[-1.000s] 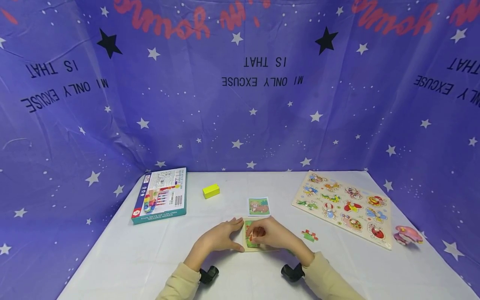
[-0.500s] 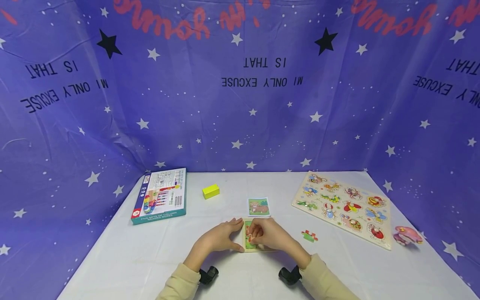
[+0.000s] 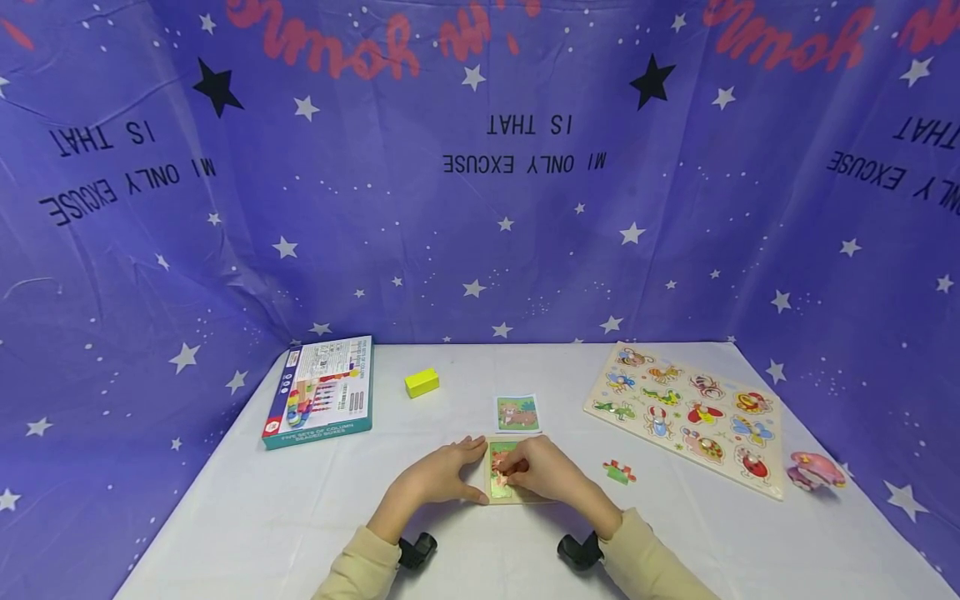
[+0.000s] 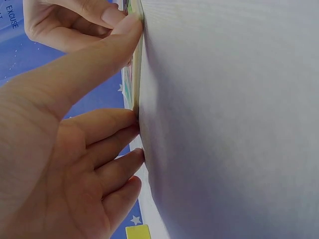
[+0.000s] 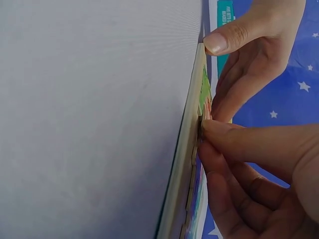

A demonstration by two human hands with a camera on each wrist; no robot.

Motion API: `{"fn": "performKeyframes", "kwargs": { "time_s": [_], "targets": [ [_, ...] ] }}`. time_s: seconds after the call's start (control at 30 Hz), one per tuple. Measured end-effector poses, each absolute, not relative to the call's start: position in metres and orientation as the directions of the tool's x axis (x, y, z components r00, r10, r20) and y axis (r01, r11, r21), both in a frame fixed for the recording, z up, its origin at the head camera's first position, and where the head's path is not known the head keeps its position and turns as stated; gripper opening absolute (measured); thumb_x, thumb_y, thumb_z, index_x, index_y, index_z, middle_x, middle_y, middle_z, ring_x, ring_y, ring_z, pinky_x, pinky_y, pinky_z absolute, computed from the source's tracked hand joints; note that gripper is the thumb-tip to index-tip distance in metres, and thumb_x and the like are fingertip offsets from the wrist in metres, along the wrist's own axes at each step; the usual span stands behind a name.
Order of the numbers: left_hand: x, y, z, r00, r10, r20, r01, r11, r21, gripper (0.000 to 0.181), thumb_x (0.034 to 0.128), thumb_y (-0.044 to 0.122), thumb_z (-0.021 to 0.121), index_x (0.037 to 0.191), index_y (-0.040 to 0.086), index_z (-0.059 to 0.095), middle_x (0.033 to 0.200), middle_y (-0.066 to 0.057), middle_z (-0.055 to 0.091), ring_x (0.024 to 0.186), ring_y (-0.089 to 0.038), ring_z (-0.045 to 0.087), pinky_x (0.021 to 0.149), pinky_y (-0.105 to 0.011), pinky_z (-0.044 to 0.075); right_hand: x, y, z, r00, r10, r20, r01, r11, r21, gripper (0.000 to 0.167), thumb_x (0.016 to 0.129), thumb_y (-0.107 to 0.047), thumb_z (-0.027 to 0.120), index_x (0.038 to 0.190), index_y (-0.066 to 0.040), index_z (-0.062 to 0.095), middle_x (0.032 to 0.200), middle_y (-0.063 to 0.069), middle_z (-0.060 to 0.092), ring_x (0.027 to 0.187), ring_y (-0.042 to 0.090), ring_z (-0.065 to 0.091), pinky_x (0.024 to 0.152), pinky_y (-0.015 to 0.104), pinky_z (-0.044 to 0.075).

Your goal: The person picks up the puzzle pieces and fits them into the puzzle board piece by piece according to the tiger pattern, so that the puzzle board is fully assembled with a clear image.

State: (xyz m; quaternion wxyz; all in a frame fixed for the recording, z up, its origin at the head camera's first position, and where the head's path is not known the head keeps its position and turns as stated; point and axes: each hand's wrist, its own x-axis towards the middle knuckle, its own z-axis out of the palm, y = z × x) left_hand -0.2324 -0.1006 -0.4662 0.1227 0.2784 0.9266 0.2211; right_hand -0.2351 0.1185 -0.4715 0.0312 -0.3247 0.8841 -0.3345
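A small wooden jigsaw board (image 3: pixel 522 502) lies on the table in front of me. My left hand (image 3: pixel 441 473) rests along its left side, thumb at the near corner and fingertips at the far one, fingers fairly straight. Bent over the board, my right hand (image 3: pixel 546 469) pinches a jigsaw piece (image 3: pixel 501 479) with orange and green print between thumb and index finger, at the board's left part. In the right wrist view, those fingertips touch the board's surface beside a green printed patch (image 5: pixel 205 87). The right hand hides much of the board. A loose red-and-green jigsaw piece (image 3: pixel 619 472) lies to the right.
A picture card (image 3: pixel 517 413) lies just beyond the board. Farther left are a yellow block (image 3: pixel 422 382) and a flat box (image 3: pixel 322 392). At right stand a wooden insect puzzle (image 3: pixel 686 417) and a pink toy (image 3: pixel 815 471). A starry cloth (image 3: pixel 480 192) hangs behind.
My right hand has shifted slightly, and the piece under its fingers, tilted earlier, now appears flatter in the board's left part. The left hand has stayed in place.
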Motion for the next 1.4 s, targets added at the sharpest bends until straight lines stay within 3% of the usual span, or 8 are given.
{"fn": "performKeyframes", "kwargs": {
  "time_s": [0.33,0.63,1.2,1.4],
  "targets": [
    [-0.232,-0.100,-0.466,-0.814,0.572,-0.104,0.463,0.746,0.478,0.088,0.0745,0.044,0.079,0.143,0.002,0.044,0.151,-0.010,0.038,0.139,-0.033,0.031,0.114,-0.048,0.028,-0.236,0.119,-0.471,-0.802,-0.577,0.154,-0.532,0.573,-0.624,0.015,0.076,0.001,0.079,0.090,-0.003,0.078,0.082,0.001,0.073,0.067,-0.001,0.057,0.059,0.018,0.049],
    [-0.232,-0.100,-0.466,-0.810,0.577,-0.108,0.465,0.742,0.483,0.088,0.0748,0.044,0.079,0.144,0.003,0.044,0.151,-0.010,0.038,0.139,-0.032,0.032,0.114,-0.047,0.028,-0.242,0.125,-0.468,-0.746,-0.649,0.148,-0.586,0.535,-0.609,0.023,0.074,0.009,0.076,0.094,-0.003,0.076,0.077,-0.002,0.067,0.066,0.001,0.055,0.059,0.018,0.050],
    [-0.232,-0.100,-0.466,-0.809,0.579,-0.101,0.469,0.739,0.484,0.088,0.0746,0.045,0.079,0.143,0.002,0.044,0.151,-0.009,0.038,0.139,-0.032,0.032,0.114,-0.047,0.028,-0.250,0.123,-0.470,-0.722,-0.676,0.151,-0.615,0.525,-0.588,0.015,0.079,0.003,0.075,0.086,-0.010,0.075,0.077,0.002,0.070,0.064,0.000,0.054,0.057,0.017,0.048],
    [-0.233,-0.101,-0.467,-0.809,0.581,-0.093,0.475,0.738,0.479,0.088,0.0744,0.045,0.079,0.143,0.002,0.044,0.151,-0.010,0.038,0.139,-0.032,0.032,0.114,-0.046,0.028,-0.251,0.123,-0.470,-0.728,-0.664,0.170,-0.619,0.531,-0.579,0.013,0.078,0.001,0.077,0.078,-0.012,0.075,0.073,-0.006,0.069,0.060,-0.001,0.052,0.054,0.017,0.048]
  ]
}}
